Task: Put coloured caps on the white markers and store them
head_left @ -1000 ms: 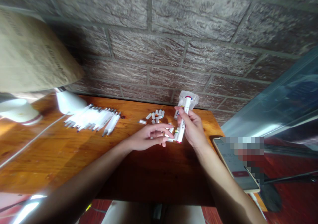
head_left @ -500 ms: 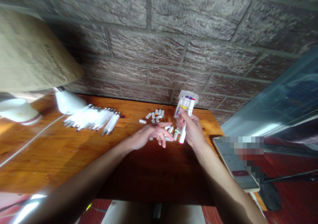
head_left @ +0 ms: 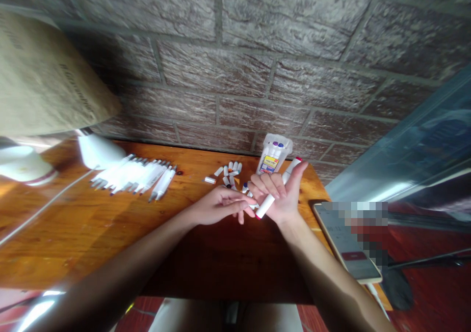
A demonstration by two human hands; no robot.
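A white marker (head_left: pixel 265 207) with red ends lies slanted across my right hand (head_left: pixel 287 202), whose fingers curl over its barrel while the thumb stretches out to the upper right. My left hand (head_left: pixel 213 207) is beside the marker's lower end, thumb and fingers extended and apart; whether a fingertip touches the marker I cannot tell. Several loose white caps (head_left: pixel 220 171) lie on the table behind my hands, some partly hidden by them. Beyond my right hand stands a clear plastic case (head_left: pixel 271 150) with a yellow label, holding a few markers with purple and blue ends.
Several uncapped white markers (head_left: pixel 136 175) lie in a row on the wooden table (head_left: pixel 191 162). A lamp (head_left: pixel 99 148) with a printed shade, a white paper cup (head_left: pixel 25 165) and a cable are at left. A tablet-like device (head_left: pixel 344 243) rests at the right edge; a brick wall rises behind.
My right hand has turned palm-up, bringing the marker to a stronger slant with its lower end further left. My left thumb and fingers have come nearer that end.
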